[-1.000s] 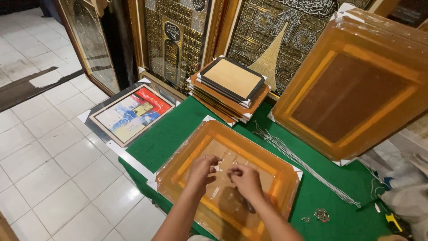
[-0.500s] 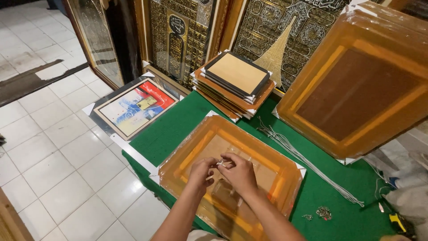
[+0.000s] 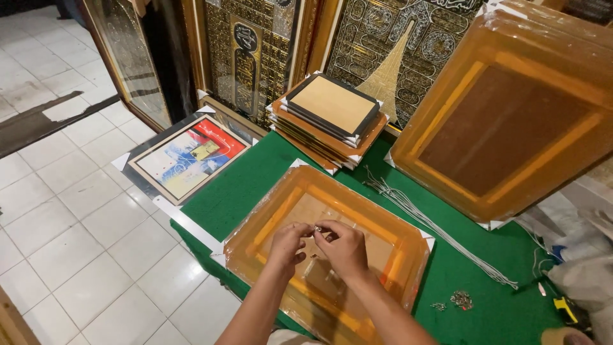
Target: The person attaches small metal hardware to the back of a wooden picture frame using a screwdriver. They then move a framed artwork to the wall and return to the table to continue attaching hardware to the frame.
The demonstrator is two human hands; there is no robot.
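A picture frame wrapped in orange film (image 3: 389, 246) lies face down on the green table (image 3: 485, 300). Above its brown backing my left hand (image 3: 286, 244) and my right hand (image 3: 341, 246) meet, fingertips pinched together on a small metal piece (image 3: 316, 229). The piece is tiny and mostly hidden by the fingers; which hand bears it I cannot tell.
A stack of framed boards (image 3: 329, 118) stands at the table's back. A large wrapped frame (image 3: 511, 121) leans at the right. White cords (image 3: 434, 223) and small metal hardware (image 3: 458, 299) lie on the cloth. A colourful framed picture (image 3: 185, 156) rests at the left, over the tiled floor.
Both hands have drawn together and lifted slightly toward the frame's middle, now pinching the small metal piece. The view has shifted a little.
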